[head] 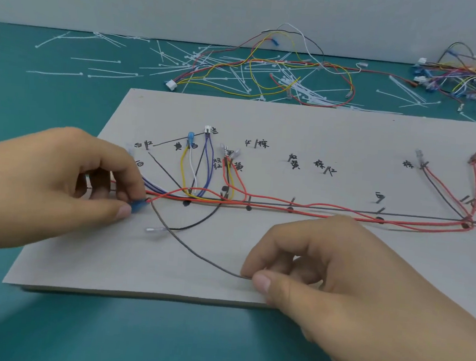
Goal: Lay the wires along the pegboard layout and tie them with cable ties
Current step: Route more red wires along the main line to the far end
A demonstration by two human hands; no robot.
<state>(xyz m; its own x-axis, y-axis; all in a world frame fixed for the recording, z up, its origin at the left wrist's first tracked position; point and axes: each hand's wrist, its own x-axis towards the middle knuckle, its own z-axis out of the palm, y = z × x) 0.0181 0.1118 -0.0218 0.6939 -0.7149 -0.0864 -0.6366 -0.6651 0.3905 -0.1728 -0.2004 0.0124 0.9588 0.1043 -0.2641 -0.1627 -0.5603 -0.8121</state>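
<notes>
The grip of the right hand (338, 275) is pressed together: thumb and forefinger pinch the grey-brown wire (195, 255) at its slack part, low on the pegboard (350, 132) and near its front edge. Where the wire goes past this grip is hidden under the hand. On the other side it leaves the grip toward 10 o'clock in a loose curve and ends at the blue terminal (137, 206). The grip of the left hand (66, 191) pinches this terminal between thumb and forefinger, at the left end of the layout. So both hands hold the same wire, at two places.

The relation that matters is this. The main bundle (328, 214) of red and dark wires lies at 12 o'clock from the right grip, apart from it. Its long axis runs from 9 o'clock to 3 o'clock across the board, along a row of pegs (292, 200). The held wire sags below this line and is not yet laid in it.

I judge that the right hand, which is nearer to the free length, should carry the wire up toward 12 o'clock and draw it toward 3 o'clock, while the left grip holds the terminal in place.

A black wire (198, 225) with a clear terminal (152, 229) crosses the held wire at 10 o'clock from the right grip and may catch on it. The cable ties (103, 60) lie scattered on the tabletop (36, 105) beyond the board, well apart from both hands.
</notes>
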